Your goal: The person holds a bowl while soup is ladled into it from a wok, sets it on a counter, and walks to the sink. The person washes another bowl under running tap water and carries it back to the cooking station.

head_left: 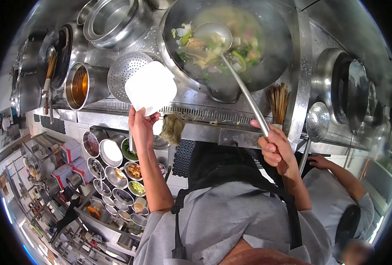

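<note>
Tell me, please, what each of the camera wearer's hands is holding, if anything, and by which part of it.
Left hand: the dish, by its near edge. Right hand: the ladle, by its handle.

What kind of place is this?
Most likely a restaurant kitchen: there's a large steaming wok, a metal ladle in the right hand, and a cluster of ingredient bowls.

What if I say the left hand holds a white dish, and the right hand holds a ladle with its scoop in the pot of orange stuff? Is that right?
Not quite: the head view shows the ladle with its scoop in the wok, not the pot of orange stuff. The left hand holds a white dish, and the right hand the ladle.
</note>
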Demonstrator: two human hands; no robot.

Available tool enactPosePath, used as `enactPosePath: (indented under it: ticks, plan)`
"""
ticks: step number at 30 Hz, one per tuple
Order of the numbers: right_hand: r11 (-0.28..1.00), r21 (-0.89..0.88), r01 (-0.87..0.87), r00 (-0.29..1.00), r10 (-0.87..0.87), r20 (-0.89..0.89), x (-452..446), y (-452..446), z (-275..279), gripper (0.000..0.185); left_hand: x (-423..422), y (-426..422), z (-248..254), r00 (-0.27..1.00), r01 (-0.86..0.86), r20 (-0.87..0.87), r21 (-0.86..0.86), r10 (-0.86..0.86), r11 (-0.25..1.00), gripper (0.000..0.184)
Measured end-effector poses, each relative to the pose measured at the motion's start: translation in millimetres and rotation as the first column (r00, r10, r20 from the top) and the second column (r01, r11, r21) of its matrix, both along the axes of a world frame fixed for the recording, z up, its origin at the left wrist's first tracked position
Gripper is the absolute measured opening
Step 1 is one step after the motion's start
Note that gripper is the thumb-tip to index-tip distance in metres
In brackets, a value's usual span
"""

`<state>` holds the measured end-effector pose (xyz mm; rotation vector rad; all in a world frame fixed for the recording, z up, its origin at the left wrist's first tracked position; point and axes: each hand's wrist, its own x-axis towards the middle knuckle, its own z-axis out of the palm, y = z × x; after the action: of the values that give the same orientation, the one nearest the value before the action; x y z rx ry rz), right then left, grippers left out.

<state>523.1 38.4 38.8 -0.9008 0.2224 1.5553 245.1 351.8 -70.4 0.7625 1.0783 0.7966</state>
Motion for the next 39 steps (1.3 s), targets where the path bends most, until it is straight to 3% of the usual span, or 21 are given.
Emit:
enactPosePath:
  ticks: [3, 6, 9, 13, 27, 33, 34, 39]
  plan:
    - [0.996, 0.084, 0.039, 0.996, -0.032, -0.086, 4.3, -3.3, -8.2, 0.047, 8.0, 0.9, 7.5, 1.000, -0.024, 0.015, 0.007, 0.024, 1.000, 0.036]
    - [0.983, -0.135, -0.128, 0.958, 0.158, 0.238, -6.1, 10.2, 9.9, 0.046, 15.1, 2.5, 17.0, 0.999, -0.028, 0.033, 0.026, 0.027, 0.999, 0.034]
    - [0.988, -0.093, -0.126, 0.951, 0.147, 0.273, -7.1, 15.7, 8.6, 0.045, 18.5, 8.4, 18.2, 1.000, -0.008, 0.025, 0.061, 0.006, 0.998, 0.033]
    - [0.999, 0.049, -0.016, 0.999, 0.018, -0.049, 4.6, 8.8, -3.0, 0.044, 21.7, 19.2, 14.9, 1.000, 0.004, 0.027, 0.077, -0.006, 0.997, 0.033]
    - [0.959, 0.225, 0.175, 0.955, -0.109, -0.275, 9.8, -24.5, 0.4, 0.049, 60.3, 52.7, 33.7, 0.997, 0.073, -0.045, 0.218, -0.064, 0.973, 0.033]
    - [0.957, 0.242, 0.160, 0.975, -0.115, -0.189, 13.9, -36.7, 22.7, 0.050, 96.7, 68.5, 39.2, 0.975, 0.182, -0.174, 0.285, -0.136, 0.941, 0.051]
    - [0.972, 0.197, 0.126, 0.991, -0.113, -0.078, 14.4, -35.1, 31.1, 0.050, 102.3, 70.4, 37.8, 0.972, 0.194, -0.188, 0.303, -0.141, 0.933, 0.055]
    - [0.961, 0.215, 0.173, 0.983, -0.155, -0.098, 19.2, -42.6, 22.7, 0.049, 109.9, 76.0, 39.8, 0.981, 0.193, -0.055, 0.205, -0.186, 0.960, 0.044]
